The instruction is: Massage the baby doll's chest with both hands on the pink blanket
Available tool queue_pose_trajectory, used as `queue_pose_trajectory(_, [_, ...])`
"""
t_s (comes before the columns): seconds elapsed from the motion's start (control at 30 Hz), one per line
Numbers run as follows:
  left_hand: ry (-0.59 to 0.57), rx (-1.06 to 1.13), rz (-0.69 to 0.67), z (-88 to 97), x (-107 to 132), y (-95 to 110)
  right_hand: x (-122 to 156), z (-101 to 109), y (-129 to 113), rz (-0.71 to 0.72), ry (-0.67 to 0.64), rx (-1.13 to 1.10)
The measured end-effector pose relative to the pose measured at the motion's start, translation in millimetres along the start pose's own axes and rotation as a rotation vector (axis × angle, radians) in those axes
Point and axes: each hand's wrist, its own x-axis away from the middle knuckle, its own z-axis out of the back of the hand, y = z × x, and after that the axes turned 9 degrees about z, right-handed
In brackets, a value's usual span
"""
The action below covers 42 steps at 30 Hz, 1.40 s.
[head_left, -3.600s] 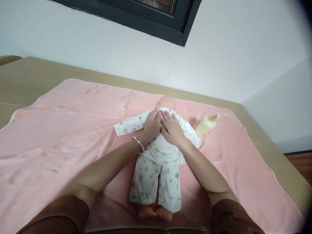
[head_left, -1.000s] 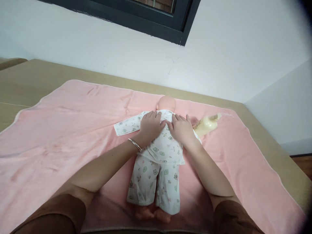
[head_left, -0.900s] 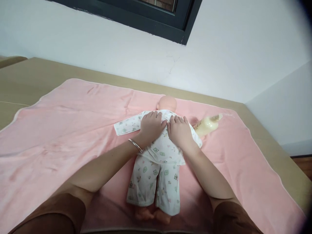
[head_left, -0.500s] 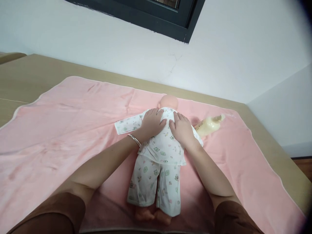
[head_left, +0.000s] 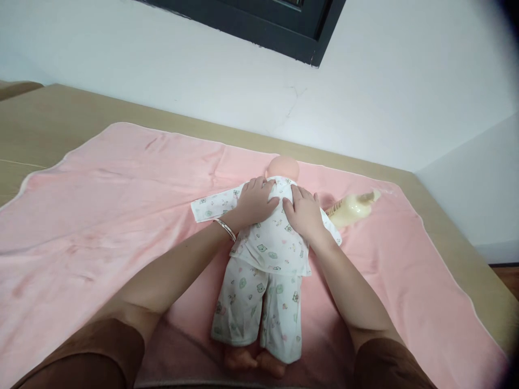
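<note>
A baby doll (head_left: pixel 267 259) in white printed pyjamas lies on a pink towel (head_left: pixel 101 216), head away from me and feet toward me. My left hand (head_left: pixel 253 201) rests flat on the doll's upper torso, left of the midline, fingers stretched out; a silver bangle circles its wrist. My right hand (head_left: pixel 304 213) lies flat beside it on the right of the torso, fingers spread. The thumbs almost meet at the middle. One empty sleeve (head_left: pixel 213 204) stretches out to the left. The doll's bare feet (head_left: pixel 253 363) show below the trouser legs.
A cream-coloured bottle (head_left: pixel 352 208) lies on its side on the towel right of the doll. The towel covers a tan wooden table (head_left: pixel 48 116) set against a white wall. A dark window frame (head_left: pixel 259 24) runs above. The table's right edge drops to a wood floor.
Both hands have slid from the middle of the doll's torso outward and slightly up toward the shoulders, staying flat on the shirt. The view has shifted a little.
</note>
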Motion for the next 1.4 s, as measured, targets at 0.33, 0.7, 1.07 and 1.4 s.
queue_pose_trajectory(0.33, [-0.005,0.025,0.074,-1.1,-2.7,4.8,0.3,0.3,0.6,0.023,0.029,-0.022])
queue_pose_trajectory(0.7, [0.084,0.063,0.057,-11.7,0.8,0.8,-0.7,-3.1,4.5,-0.009,0.038,-0.066])
queue_pose_trajectory(1.07, [0.264,0.050,-0.009,-11.7,11.1,1.0,0.6,5.9,0.3,0.007,-0.002,-0.053])
queue_pose_trajectory(1.4, [0.279,0.129,-0.009,-15.5,11.3,-1.4,10.0,12.1,-16.2,0.050,0.004,0.054])
